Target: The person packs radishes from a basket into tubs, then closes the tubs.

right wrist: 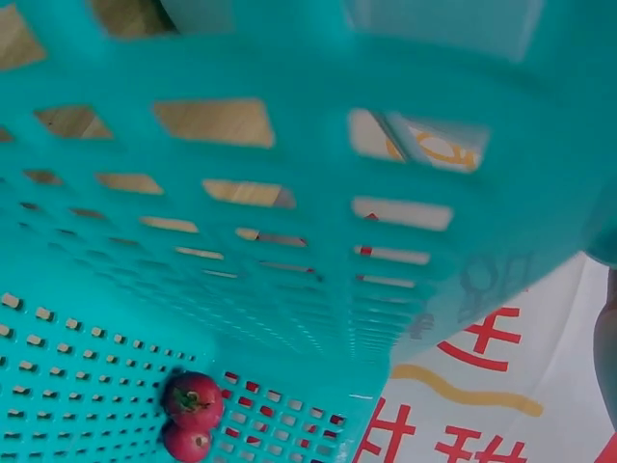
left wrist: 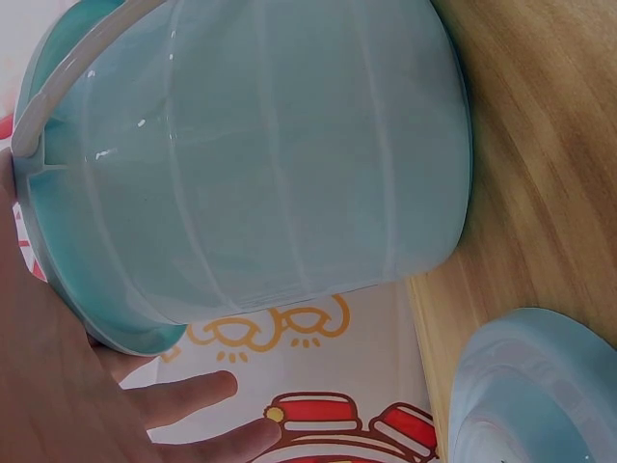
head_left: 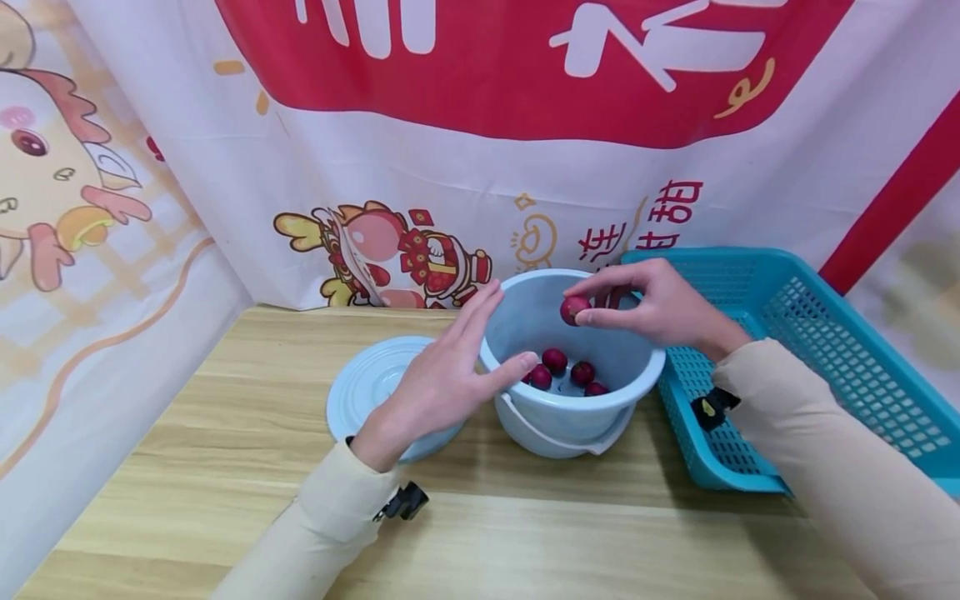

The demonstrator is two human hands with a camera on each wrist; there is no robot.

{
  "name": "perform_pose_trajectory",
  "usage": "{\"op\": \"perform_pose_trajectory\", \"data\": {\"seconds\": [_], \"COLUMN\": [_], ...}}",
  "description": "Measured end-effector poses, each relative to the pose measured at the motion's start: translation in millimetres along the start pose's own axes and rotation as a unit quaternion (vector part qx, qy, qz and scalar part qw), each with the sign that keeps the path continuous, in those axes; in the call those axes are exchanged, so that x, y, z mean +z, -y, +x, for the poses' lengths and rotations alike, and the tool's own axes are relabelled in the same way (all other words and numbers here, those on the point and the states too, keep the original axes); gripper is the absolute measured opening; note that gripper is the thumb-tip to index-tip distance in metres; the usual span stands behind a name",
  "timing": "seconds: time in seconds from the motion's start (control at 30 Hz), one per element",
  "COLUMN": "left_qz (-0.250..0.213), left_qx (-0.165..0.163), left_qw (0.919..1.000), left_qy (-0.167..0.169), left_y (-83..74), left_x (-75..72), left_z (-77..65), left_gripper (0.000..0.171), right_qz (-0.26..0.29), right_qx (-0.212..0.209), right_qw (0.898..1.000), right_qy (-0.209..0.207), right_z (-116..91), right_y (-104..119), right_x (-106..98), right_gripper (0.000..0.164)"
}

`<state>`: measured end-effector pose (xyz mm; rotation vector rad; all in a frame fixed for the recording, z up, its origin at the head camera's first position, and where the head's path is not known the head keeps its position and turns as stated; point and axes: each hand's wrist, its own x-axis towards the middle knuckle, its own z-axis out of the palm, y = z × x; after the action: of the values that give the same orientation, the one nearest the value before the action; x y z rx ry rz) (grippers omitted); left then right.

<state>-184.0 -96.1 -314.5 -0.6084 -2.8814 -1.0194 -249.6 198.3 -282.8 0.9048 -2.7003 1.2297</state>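
Note:
Over the light-blue bucket (head_left: 573, 421), my right hand (head_left: 652, 304) pinches a small, round, dark-red fruit (head_left: 573, 310) between thumb and fingers. Several similar fruits (head_left: 554, 361) lie on the bucket's floor. My left hand (head_left: 457, 375) is at the bucket's left rim, fingers extended along the outside and thumb reaching over the opening. In the left wrist view, the palm side of that hand (left wrist: 58, 367) is right at the rim, with its fingers spread. The bucket's handle (head_left: 570, 442) hangs down at the front.
Left of the bucket, a round light-blue lid (head_left: 367, 383) lies on the wooden table (head_left: 225, 433), partly behind my left hand. A turquoise perforated basket (head_left: 847, 333) stands to the right; red fruits (right wrist: 193, 403) sit in its corner. A printed cloth (head_left: 450, 167) hangs behind.

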Motion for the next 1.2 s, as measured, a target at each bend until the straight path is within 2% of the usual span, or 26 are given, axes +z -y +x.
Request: {"op": "perform_pose_trajectory", "data": {"seconds": [0.23,0.37,0.8,1.2], "left_qz": [0.002,0.006,0.012,0.012], "left_qx": [0.004,0.001,0.002,0.002], "left_qw": [1.0000,1.0000,0.9999,0.9999], "left_qy": [0.001,0.001,0.002,-0.001], "left_y": [0.3,-0.2,-2.3,-3.4], "left_x": [0.3,-0.1,0.3,0.2], "left_z": [0.2,-0.5,0.5,-0.7], "left_gripper": [0.095,0.095,0.095,0.095], "right_qz": [-0.056,-0.070,-0.087,-0.080], "right_qx": [-0.026,-0.029,-0.026,-0.049], "right_qw": [0.998,0.996,0.995,0.994], "right_qy": [0.031,0.039,0.042,0.047], "right_z": [0.0,0.9,0.5,0.9], "right_y": [1.8,2.7,3.7,0.4], "right_x": [4.0,6.0,5.6,4.7], "right_gripper": [0.038,0.038,0.039,0.031]}}
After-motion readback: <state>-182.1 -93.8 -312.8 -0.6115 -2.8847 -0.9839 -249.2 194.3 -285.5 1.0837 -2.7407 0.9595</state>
